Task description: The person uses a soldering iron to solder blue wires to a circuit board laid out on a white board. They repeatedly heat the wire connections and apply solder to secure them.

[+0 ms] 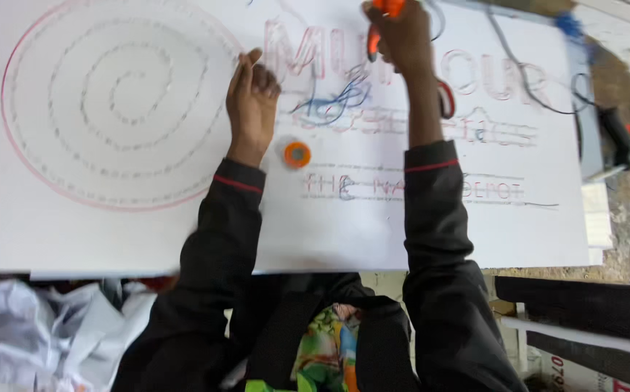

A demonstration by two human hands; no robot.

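Right hand grips an orange tool, tip down on the white board. Left hand lies loosely curled, empty, flat on board, likely steadying it. Orange spool sits just right of left wrist; wires between hands.

The big board is white, with a spiral of small grey dashes ringed by a pink-red line. Large outline letters on it are pinkish red, with paler red and grey lettering in rows lower down. Loose wires lie in blue and dark tangles. A small round roll is orange with a pale centre. The tool in the right hand is bright orange. Both sleeves are black, each with a thin red stripe at the cuff.
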